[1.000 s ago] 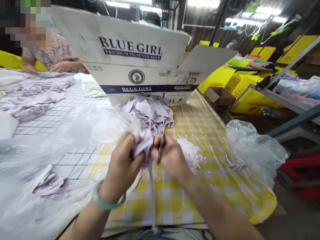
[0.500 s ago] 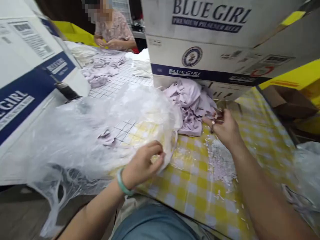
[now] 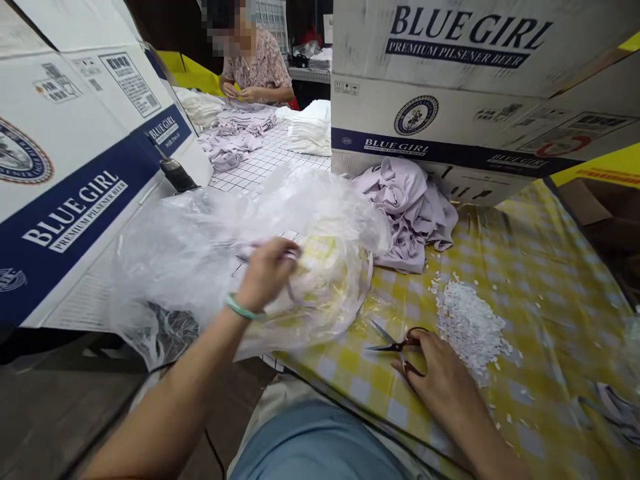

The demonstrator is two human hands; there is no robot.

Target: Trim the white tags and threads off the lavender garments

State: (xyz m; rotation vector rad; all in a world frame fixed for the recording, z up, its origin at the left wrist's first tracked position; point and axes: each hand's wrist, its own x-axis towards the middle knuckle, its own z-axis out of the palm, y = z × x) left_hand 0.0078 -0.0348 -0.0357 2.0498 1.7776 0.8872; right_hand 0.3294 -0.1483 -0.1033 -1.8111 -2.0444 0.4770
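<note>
My right hand (image 3: 440, 373) has its fingers in the handles of a pair of scissors (image 3: 395, 345), whose blades are parted and point left over the checked cloth. My left hand (image 3: 267, 270) is closed in a pinch above a clear plastic bag (image 3: 165, 233). Bits of a small lavender fabric piece (image 3: 245, 251) show around those fingers; most of it is hidden behind the hand. Beyond the bag, a crumpled heap of lavender fabric (image 3: 400, 200) lies against a carton. Beside my right hand is a pile of small white scraps (image 3: 470, 327).
White beer cartons stand at left (image 3: 75, 193) and at back right (image 3: 370, 113). A yellow checked tablecloth (image 3: 520, 260) covers the near table. Across it sits another person (image 3: 260, 67) beside lavender fabric and a white cloth stack (image 3: 310, 127). Dark straps (image 3: 607, 407) lie at right.
My right hand has come back from the lavender heap towards me, now showing the scissors clearly. My left hand has moved left and away from me, onto the small lavender piece. The view has shifted.
</note>
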